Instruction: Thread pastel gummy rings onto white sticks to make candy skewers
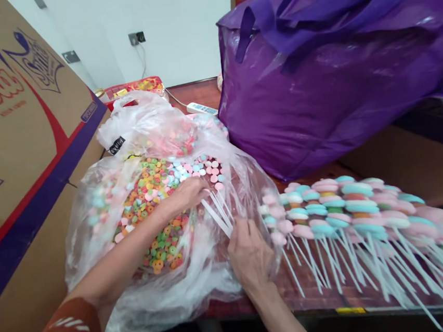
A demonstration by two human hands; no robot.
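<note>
Several white sticks [219, 214] slant between my two hands inside a spread clear plastic bag [187, 300]. My left hand [190, 193] is closed, fingertips pressed together at the upper ends of the sticks; what they pinch is hidden. Around the lower ends curl the fingers of my right hand [250, 253], its back toward me. Under and beside my left forearm lie small ring-shaped candies [157, 193] in orange, green and yellow. Pink, blue and white round candies [212, 171] are just beyond the left hand.
To the right, candy skewers [331, 207] on white sticks lie in a row, sticks overhanging the table edge. A large purple bag [316, 89] stands behind them. A cardboard box [18, 128] rises at left. Farther back are a tied plastic bag [146, 116] and a power strip [202, 109].
</note>
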